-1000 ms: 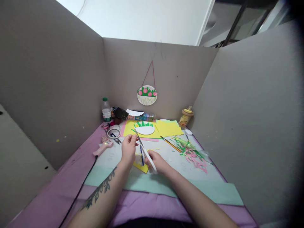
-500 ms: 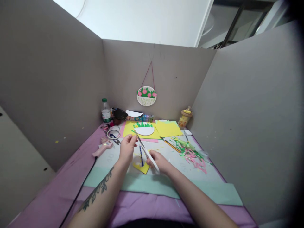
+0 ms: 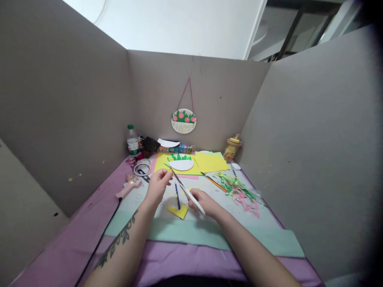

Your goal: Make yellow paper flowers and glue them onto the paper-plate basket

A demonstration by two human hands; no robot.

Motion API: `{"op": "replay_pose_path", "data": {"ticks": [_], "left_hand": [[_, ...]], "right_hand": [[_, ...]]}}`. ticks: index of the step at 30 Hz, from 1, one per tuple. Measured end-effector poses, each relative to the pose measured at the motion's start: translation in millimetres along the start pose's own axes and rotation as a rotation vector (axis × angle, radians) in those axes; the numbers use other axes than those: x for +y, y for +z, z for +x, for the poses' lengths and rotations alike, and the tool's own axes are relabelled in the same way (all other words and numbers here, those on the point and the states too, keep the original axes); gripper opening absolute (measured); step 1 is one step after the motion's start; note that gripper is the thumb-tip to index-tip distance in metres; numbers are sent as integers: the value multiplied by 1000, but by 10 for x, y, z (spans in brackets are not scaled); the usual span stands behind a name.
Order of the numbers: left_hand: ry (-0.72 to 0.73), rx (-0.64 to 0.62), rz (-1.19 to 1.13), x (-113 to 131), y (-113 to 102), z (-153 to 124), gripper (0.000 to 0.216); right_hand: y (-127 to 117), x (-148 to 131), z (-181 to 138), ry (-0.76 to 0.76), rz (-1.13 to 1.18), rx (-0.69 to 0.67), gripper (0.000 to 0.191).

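My right hand (image 3: 201, 201) is wrapped round the white handles of a pair of scissors (image 3: 196, 202). The blades point up and left, their tips close by the fingers of my left hand (image 3: 159, 184). Those fingers are pinched together; whatever they hold is too small to make out. Beneath the scissors, a blue patterned pencil (image 3: 177, 198) and a folded piece of yellow paper (image 3: 180, 212) lie on the white work surface. Just beyond my hands is a white half-plate (image 3: 181, 165) with green paper leaves, resting on yellow sheets.
A pink glue gun (image 3: 129, 189), tape rolls (image 3: 142, 168) and a bottle (image 3: 133, 141) stand left. Paper scraps (image 3: 243, 199), an orange pencil (image 3: 220, 185) and a yellow cup (image 3: 232, 149) are right. A decorated plate (image 3: 183, 121) hangs on the grey back panel.
The scissors and my right hand have shifted slightly right, my left hand slightly left. The whole view has moved a little. Both hands keep their grip.
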State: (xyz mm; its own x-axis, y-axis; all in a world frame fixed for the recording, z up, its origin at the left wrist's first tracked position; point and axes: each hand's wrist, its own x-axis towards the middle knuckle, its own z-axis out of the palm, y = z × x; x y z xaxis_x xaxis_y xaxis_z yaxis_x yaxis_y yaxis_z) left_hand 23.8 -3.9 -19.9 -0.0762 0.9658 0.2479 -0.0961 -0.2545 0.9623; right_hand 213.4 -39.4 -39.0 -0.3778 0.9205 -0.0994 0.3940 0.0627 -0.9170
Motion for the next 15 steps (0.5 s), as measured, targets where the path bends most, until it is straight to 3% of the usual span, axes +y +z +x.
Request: {"op": "replay_pose_path", "data": {"ticks": [15], "left_hand": [[-29, -84, 89, 105, -33, -18, 25]], "right_hand": [[-35, 5, -1, 7, -8, -12, 17]]}}
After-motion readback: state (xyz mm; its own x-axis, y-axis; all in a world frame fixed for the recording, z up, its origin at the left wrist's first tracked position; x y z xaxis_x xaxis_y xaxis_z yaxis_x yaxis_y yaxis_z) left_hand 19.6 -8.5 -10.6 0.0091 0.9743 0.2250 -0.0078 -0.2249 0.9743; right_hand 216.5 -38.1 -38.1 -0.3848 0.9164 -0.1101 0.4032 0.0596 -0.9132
